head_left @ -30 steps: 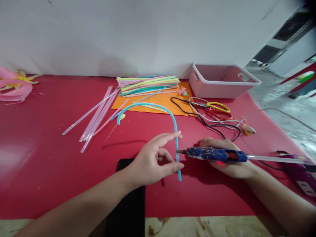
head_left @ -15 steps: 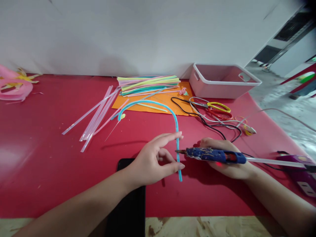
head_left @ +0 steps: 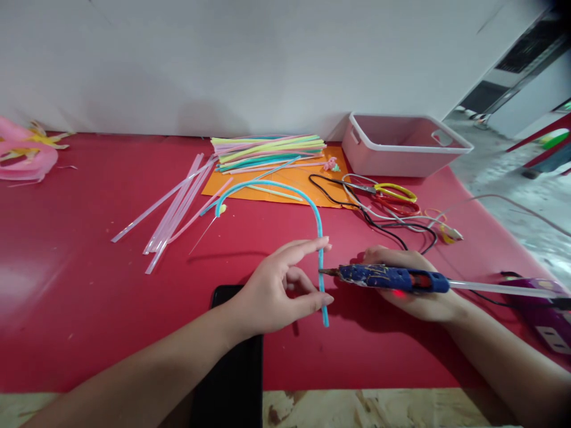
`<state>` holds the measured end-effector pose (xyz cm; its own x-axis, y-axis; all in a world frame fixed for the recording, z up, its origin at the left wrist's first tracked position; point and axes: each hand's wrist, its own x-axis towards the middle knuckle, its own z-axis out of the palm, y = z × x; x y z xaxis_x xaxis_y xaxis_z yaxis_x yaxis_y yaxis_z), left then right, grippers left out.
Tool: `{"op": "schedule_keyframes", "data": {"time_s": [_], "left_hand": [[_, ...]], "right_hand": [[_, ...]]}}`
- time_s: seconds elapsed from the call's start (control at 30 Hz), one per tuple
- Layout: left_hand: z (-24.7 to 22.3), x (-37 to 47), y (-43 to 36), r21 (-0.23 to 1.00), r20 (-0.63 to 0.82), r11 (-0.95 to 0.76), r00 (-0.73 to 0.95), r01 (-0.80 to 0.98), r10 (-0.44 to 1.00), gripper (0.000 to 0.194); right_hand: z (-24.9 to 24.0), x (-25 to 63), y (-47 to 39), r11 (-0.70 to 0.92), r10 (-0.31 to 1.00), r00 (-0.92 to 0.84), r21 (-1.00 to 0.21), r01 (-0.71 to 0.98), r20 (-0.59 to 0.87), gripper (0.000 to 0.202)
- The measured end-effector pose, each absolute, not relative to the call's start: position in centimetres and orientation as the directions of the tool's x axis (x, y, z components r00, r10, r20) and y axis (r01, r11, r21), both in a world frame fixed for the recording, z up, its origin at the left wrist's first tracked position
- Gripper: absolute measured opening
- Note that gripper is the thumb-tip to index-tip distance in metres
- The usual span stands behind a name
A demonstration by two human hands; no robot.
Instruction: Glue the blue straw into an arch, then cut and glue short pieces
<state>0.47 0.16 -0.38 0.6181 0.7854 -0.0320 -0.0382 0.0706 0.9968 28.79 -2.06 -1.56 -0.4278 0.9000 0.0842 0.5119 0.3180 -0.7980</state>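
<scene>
Between the thumb and fingers of my left hand (head_left: 285, 288) is a blue pipe cleaner (head_left: 314, 209), its far part curving up and over to the left. My right hand (head_left: 413, 291) is wrapped round a dark blue hot glue gun (head_left: 379, 278), with a red light glowing at its underside. The gun's metal nozzle points left and meets, or nearly meets, the pipe cleaner between my left fingertips and thumb. From the gun's back end a clear glue stick (head_left: 495, 288) sticks out to the right.
Pipe cleaners (head_left: 267, 151) lie piled on an orange sheet (head_left: 285, 194). Left of them are pink glue sticks (head_left: 178, 217). A pink basket (head_left: 392, 160), scissors (head_left: 397, 199) and tangled cables (head_left: 379, 223) sit right. A black phone-like slab (head_left: 236, 380) lies under my left forearm; a purple power strip (head_left: 535, 309) is far right.
The glue gun has shifted very slightly to the right. My left hand and the blue pipe cleaner have stayed almost in place.
</scene>
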Motion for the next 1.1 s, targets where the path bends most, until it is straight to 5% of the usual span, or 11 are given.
{"op": "schedule_keyframes", "data": {"time_s": [1.1], "left_hand": [[-0.46,0.45,0.19,0.999,-0.026,0.039,0.630,-0.007,0.776,0.074]], "right_hand": [[-1.37,28.66,-1.98,0.329,0.906,-0.409,-0.787,0.522,0.108,0.016]]}}
